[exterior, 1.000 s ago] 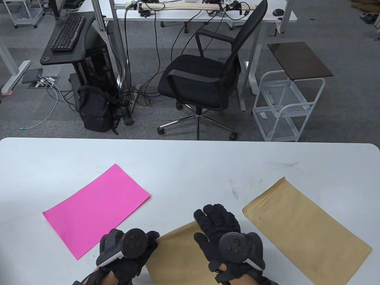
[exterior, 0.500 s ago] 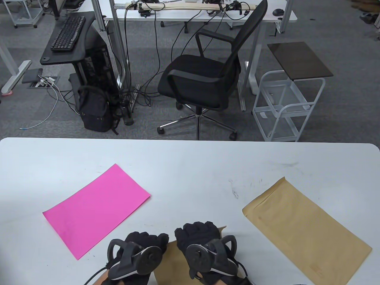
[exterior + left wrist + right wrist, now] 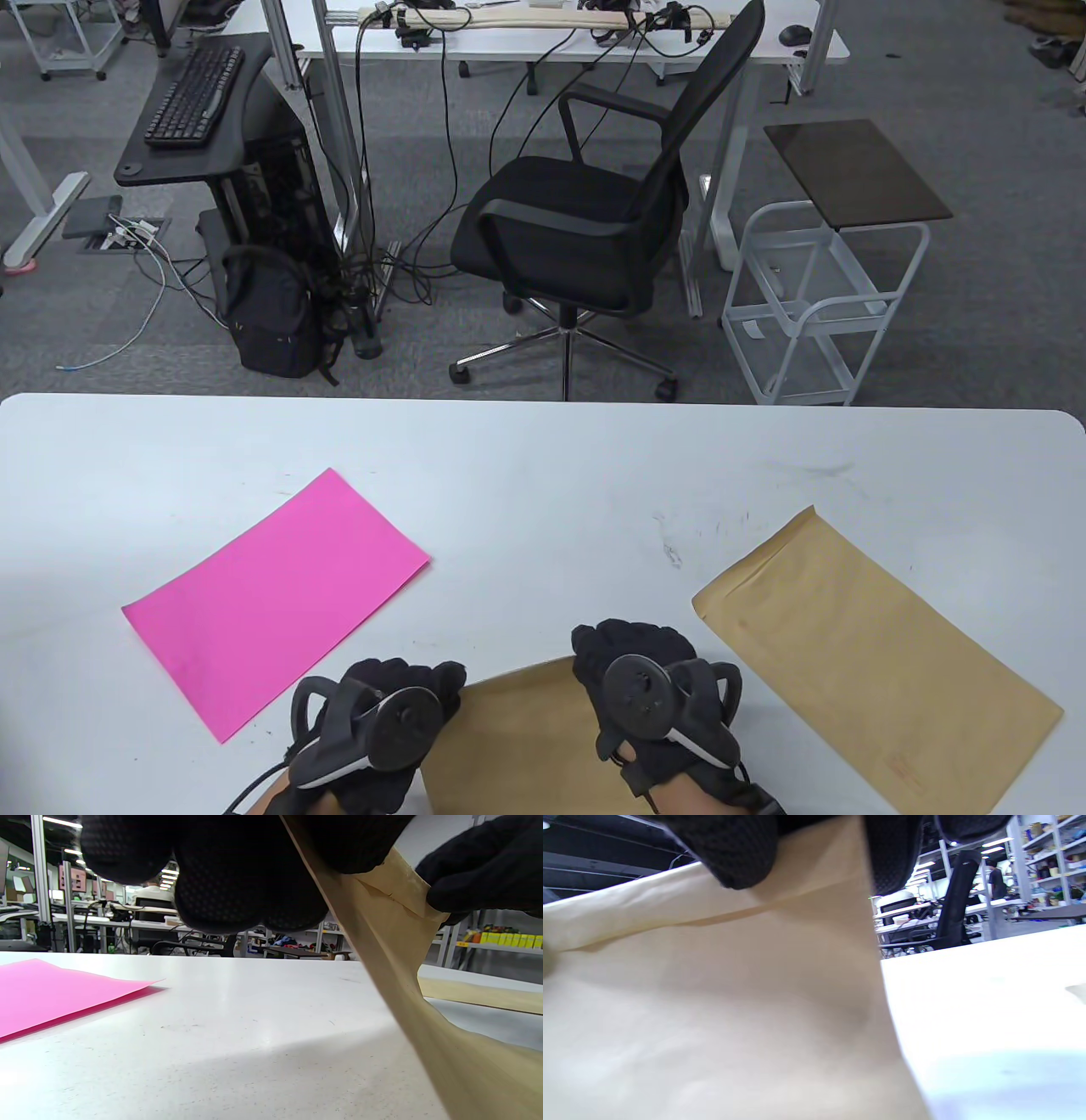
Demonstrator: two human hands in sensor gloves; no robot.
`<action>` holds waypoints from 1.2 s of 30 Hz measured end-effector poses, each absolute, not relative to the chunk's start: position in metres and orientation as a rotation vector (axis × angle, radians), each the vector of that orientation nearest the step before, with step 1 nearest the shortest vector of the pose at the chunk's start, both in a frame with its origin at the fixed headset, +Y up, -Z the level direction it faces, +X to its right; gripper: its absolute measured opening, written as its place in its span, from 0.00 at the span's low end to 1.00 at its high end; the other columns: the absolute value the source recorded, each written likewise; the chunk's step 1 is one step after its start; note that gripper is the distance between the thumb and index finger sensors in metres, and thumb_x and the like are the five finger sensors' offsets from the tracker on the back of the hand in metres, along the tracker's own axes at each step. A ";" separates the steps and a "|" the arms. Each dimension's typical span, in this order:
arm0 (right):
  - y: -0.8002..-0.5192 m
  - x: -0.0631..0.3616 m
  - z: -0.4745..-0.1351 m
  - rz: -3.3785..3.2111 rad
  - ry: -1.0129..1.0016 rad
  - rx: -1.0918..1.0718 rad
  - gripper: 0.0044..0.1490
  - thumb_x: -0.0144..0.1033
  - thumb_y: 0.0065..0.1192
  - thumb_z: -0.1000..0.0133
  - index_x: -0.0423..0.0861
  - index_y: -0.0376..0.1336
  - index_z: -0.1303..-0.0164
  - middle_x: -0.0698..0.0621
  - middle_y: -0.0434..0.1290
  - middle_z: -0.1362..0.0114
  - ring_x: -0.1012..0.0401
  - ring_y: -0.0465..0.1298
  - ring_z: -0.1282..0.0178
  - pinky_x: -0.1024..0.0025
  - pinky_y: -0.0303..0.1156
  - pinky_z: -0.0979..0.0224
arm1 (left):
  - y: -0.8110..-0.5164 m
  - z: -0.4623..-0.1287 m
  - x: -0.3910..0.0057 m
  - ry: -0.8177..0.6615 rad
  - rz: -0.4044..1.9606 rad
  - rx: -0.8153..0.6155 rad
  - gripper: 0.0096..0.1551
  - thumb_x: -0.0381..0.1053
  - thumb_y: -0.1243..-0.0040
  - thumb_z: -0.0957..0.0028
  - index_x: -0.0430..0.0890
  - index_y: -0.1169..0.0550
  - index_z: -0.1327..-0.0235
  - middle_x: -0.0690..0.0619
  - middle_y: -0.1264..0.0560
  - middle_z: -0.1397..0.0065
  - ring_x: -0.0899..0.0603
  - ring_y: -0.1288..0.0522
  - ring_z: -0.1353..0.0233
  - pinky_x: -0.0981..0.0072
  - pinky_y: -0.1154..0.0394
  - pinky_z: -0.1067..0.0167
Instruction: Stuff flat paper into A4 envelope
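**Both hands grip the near envelope at its far edge**

Near the table's front edge, a brown A4 envelope (image 3: 517, 739) lies between the two gloved hands, its far end raised off the white table (image 3: 543, 475). The left hand (image 3: 382, 722) holds the envelope's left far corner, and the right hand (image 3: 645, 688) holds the right far corner. Each hand carries a dark tracker on its back.

In the left wrist view the envelope (image 3: 407, 984) slopes up from the tabletop into the curled fingers (image 3: 237, 878) of the left hand, and the right hand's fingertips (image 3: 479, 874) pinch the top strip of the paper at the far right. In the right wrist view the envelope (image 3: 712, 1005) fills most of the frame, with the right hand's fingers (image 3: 734, 849) curled over its upper edge. Whether the mouth of the envelope is parted cannot be told.

The pink sheet of paper (image 3: 276, 603) lies flat on the table to the left, apart from the left hand and untouched. A second brown envelope (image 3: 874, 671) lies flat to the right, well clear of the right hand.

Beyond the table's far edge stand a black office chair (image 3: 594, 229) and a white trolley (image 3: 823, 280).
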State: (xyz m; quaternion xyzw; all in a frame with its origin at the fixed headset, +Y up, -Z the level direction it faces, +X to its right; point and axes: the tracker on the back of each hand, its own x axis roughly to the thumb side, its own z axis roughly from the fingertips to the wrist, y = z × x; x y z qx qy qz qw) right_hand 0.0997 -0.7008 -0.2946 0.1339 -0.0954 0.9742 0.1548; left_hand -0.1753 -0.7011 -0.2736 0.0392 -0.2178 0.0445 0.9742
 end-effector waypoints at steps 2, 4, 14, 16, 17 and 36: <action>-0.701 0.108 -0.296 2.785 -0.272 0.338 0.25 0.47 0.69 0.45 0.55 0.71 0.38 0.52 0.73 0.34 0.48 0.76 0.36 0.40 0.66 0.32 | -0.701 -0.274 -0.177 -0.435 0.094 0.073 0.25 0.55 0.39 0.52 0.52 0.16 0.43 0.61 0.12 0.56 0.49 0.11 0.57 0.51 0.16 0.50; -0.700 0.115 -0.298 2.774 -0.281 0.311 0.25 0.47 0.69 0.45 0.55 0.71 0.38 0.52 0.73 0.34 0.48 0.76 0.36 0.40 0.66 0.32 | -0.701 -0.275 -0.180 -0.432 0.103 0.072 0.25 0.55 0.39 0.52 0.52 0.16 0.43 0.61 0.12 0.56 0.49 0.11 0.57 0.51 0.16 0.50; -0.699 0.124 -0.299 2.759 -0.288 0.266 0.24 0.47 0.70 0.46 0.55 0.72 0.39 0.53 0.74 0.35 0.48 0.77 0.36 0.39 0.66 0.32 | -0.702 -0.277 -0.184 -0.423 0.120 0.046 0.25 0.56 0.39 0.52 0.53 0.16 0.43 0.61 0.12 0.56 0.49 0.11 0.57 0.52 0.16 0.50; -0.701 0.126 -0.301 2.718 -0.260 0.250 0.25 0.49 0.69 0.45 0.56 0.71 0.38 0.53 0.73 0.34 0.48 0.76 0.35 0.39 0.66 0.31 | -0.703 -0.279 -0.187 -0.410 0.122 0.036 0.25 0.56 0.39 0.52 0.53 0.16 0.43 0.61 0.12 0.56 0.49 0.10 0.57 0.52 0.15 0.50; -0.702 0.128 -0.302 2.680 -0.211 0.223 0.28 0.50 0.68 0.45 0.55 0.69 0.35 0.52 0.72 0.33 0.47 0.75 0.34 0.39 0.65 0.31 | -0.703 -0.280 -0.190 -0.400 0.134 0.028 0.25 0.56 0.39 0.52 0.53 0.16 0.43 0.61 0.12 0.56 0.49 0.10 0.57 0.52 0.15 0.50; -0.735 0.167 -0.319 2.133 0.414 0.135 0.25 0.45 0.71 0.46 0.63 0.69 0.37 0.58 0.76 0.40 0.53 0.81 0.46 0.49 0.75 0.41 | -0.708 -0.306 -0.259 -0.246 0.833 -0.057 0.24 0.56 0.41 0.51 0.54 0.17 0.42 0.62 0.13 0.52 0.48 0.12 0.51 0.50 0.17 0.45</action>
